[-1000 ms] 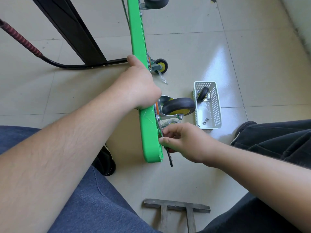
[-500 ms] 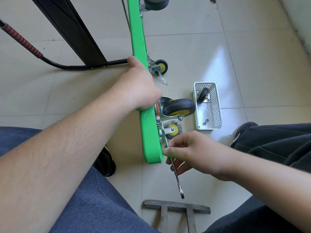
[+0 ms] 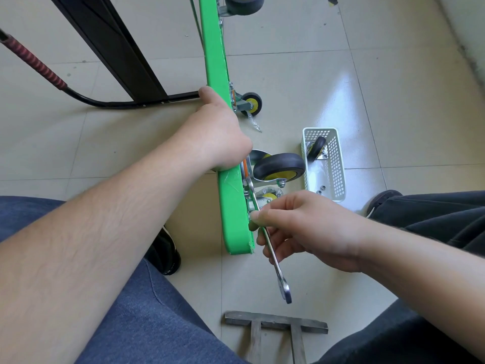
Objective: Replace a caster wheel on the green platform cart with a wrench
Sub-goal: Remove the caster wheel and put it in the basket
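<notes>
We see the wrench (image 3: 273, 254) slanting along the underside of the green platform cart (image 3: 233, 200), its upper end set against the fittings at the base of the large caster wheel (image 3: 279, 168) and its free ring end hanging low over the floor (image 3: 393, 88). Our right hand (image 3: 309, 229) pinches the shank of the wrench between thumb and curled fingers, close to the cart's near end. The cart stands on its edge on the floor, wheels pointing to the right, and our left hand (image 3: 217, 132) grips its upturned edge, fingers wrapped over it, just above the large wheel. A small caster (image 3: 252, 103) sits farther along the same side, and another large wheel (image 3: 244, 3) shows at the top. Just right of the large wheel lies a white basket (image 3: 338, 164) holding a spare caster (image 3: 316, 148) and a few nuts (image 3: 321, 189). The cart's black handle (image 3: 112, 102) lies on the floor to the left, and a grey metal frame (image 3: 275, 324) rests near the bottom edge.
</notes>
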